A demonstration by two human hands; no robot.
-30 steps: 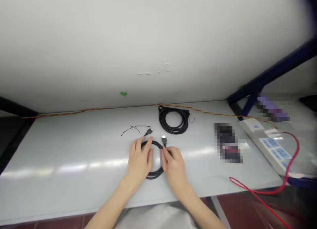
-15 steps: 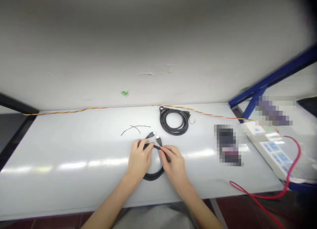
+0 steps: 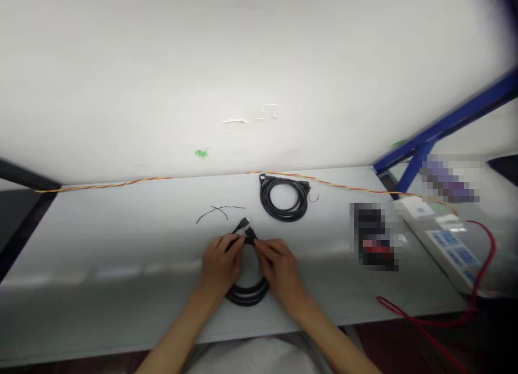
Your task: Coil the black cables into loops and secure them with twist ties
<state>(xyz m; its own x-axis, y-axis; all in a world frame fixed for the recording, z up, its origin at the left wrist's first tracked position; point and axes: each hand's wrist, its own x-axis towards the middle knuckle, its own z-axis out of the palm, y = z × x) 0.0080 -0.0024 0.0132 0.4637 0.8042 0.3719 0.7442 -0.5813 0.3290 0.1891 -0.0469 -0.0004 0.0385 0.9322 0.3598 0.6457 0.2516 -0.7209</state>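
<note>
Along the back edge of the smooth light-grey desk (image 3: 121, 217), a twisted red-and-yellow wire (image 3: 154, 178) is stretched from left to right. Left of the desk's middle, two thin black ties (image 3: 216, 208) are laid across each other.

Nearer the front edge, the upper left of a round coil of black cable (image 3: 247, 297) is pinched by the left hand (image 3: 220, 260), thumb and fingers closed. The coil is laid between both hands, its ring opened toward the front edge. At its top, two small black plugs with silver tips (image 3: 250, 234) are angled inward, the left one leaning right and the right one leaning left, just beyond the fingertips toward the back edge; whether they touch can hardly be told. The coil's upper right is gripped by the right hand (image 3: 281, 263), to which the right-hand plug is nearer.

Farther back, a second black cable coil (image 3: 285, 216) is set near the back edge. To the right, a pixelated dark object with a red patch (image 3: 373, 228) is seen, then, by the desk's right edge, a white power strip with blue-marked sockets (image 3: 451, 247) and a looped red cord (image 3: 492, 247).
</note>
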